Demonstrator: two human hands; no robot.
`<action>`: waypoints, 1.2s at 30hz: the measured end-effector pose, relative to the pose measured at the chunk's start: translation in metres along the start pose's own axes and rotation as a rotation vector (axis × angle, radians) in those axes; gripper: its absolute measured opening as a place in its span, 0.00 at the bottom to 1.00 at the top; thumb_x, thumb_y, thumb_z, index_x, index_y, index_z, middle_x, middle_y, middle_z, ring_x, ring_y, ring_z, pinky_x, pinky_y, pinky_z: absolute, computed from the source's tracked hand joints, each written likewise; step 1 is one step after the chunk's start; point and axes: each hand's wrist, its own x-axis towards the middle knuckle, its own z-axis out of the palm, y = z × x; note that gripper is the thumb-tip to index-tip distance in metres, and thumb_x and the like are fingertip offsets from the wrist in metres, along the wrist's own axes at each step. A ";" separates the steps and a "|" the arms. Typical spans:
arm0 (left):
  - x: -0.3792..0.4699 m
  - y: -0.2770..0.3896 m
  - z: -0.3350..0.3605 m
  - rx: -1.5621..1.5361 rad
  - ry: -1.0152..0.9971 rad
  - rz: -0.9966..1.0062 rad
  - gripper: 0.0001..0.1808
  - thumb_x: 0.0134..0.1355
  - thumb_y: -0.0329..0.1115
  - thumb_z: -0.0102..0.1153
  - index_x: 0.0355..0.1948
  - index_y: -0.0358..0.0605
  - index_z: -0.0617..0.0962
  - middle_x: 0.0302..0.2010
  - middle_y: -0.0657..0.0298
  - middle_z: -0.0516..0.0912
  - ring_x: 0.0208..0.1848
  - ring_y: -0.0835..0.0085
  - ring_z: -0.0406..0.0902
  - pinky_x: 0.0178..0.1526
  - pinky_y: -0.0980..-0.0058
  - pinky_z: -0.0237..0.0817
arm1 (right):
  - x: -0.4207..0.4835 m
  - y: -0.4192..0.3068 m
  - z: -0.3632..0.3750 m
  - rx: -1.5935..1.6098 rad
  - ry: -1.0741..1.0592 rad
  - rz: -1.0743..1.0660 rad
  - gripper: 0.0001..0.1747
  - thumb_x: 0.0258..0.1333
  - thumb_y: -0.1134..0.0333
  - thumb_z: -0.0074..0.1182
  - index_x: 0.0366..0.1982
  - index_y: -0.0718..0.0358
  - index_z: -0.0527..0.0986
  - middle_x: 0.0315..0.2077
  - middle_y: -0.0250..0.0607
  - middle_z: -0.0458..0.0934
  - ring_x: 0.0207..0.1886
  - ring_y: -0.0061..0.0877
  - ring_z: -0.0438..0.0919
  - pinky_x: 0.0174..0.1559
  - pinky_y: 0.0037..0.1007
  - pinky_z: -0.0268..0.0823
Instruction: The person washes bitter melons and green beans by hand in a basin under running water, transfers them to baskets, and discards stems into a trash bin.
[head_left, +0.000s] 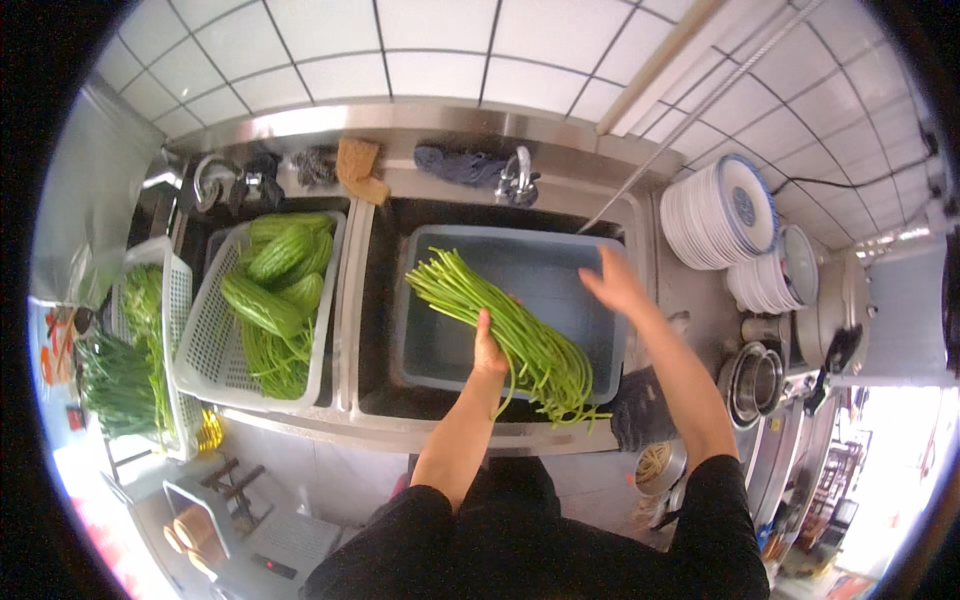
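My left hand (491, 349) grips a thick bunch of long green vegetable stems (517, 330) around its middle. The cut ends point to the upper left, and the thinner tips droop to the lower right. Under the bunch, a grey plastic tub (517, 238) sits in the right basin of a steel sink (379, 300); water in it is hard to make out. Apart from the stems, my right hand (616, 281) hovers over the tub's right side with its fingers spread and nothing in them.
A white perforated basket (202, 367) in the left basin holds bitter melons (266, 300) and loose green stems (281, 360). Farther left stands another basket (178, 300) of greens. Taps (517, 176) rise behind the sink. Stacked plates (720, 214) and steel bowls (754, 382) stand at right.
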 end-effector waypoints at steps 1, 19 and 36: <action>0.006 -0.007 -0.007 0.018 0.083 0.012 0.36 0.52 0.59 0.56 0.55 0.46 0.67 0.51 0.57 0.72 0.54 0.60 0.68 0.57 0.57 0.60 | 0.032 -0.022 -0.008 0.228 0.114 -0.094 0.38 0.51 0.52 0.53 0.56 0.70 0.59 0.54 0.58 0.64 0.58 0.45 0.64 0.58 0.37 0.55; 0.072 0.000 -0.089 0.306 0.891 -0.097 0.39 0.57 0.39 0.59 0.64 0.57 0.52 0.51 0.63 0.69 0.27 0.74 0.63 0.40 0.66 0.61 | 0.057 -0.025 0.164 0.471 0.013 -0.026 0.13 0.55 0.63 0.49 0.39 0.61 0.76 0.32 0.43 0.80 0.36 0.34 0.79 0.38 0.29 0.68; 0.081 -0.030 -0.118 0.068 0.357 0.054 0.57 0.43 0.54 0.68 0.66 0.45 0.49 0.68 0.59 0.47 0.69 0.62 0.42 0.66 0.57 0.32 | 0.078 -0.069 0.187 0.166 -0.805 0.062 0.44 0.45 0.40 0.54 0.51 0.73 0.67 0.53 0.60 0.65 0.60 0.38 0.62 0.60 0.29 0.52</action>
